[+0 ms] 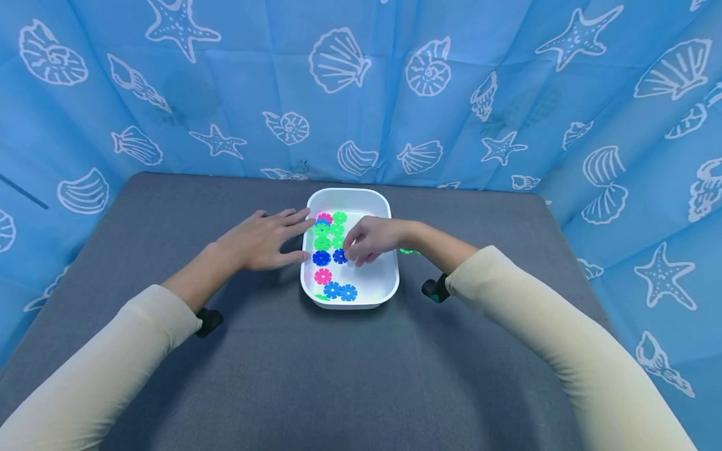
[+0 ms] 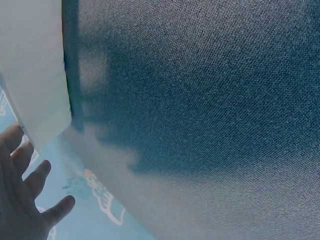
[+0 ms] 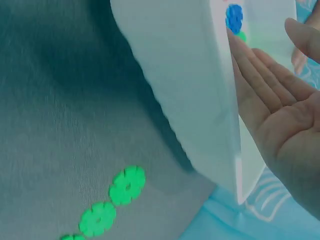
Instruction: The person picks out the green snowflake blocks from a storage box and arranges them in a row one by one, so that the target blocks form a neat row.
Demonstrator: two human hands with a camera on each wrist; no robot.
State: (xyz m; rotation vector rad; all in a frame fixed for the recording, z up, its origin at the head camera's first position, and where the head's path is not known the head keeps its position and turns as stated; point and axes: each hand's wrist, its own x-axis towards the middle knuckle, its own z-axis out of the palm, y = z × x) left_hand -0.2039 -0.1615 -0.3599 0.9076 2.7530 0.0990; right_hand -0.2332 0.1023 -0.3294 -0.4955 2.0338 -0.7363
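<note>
Dark-blue notched plastic disc (image 1: 338, 257) sits inside the white plastic tray (image 1: 379, 275) by the right hand (image 1: 373, 239), pinched or merely touched I can't tell, left hand (image 1: 265, 241) spread ungripping at the rim, and a sideways brush could scatter neighbouring green notched discs (image 1: 322, 243).

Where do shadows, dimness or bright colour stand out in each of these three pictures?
Head view: soft shadows on the tabletop beneath the sleeves and the white tray; left wrist view: the left hand dim, a broad dark shadow beside the tray; right wrist view: shadow along the tray's side, green discs vivid against dull cloth.
</note>
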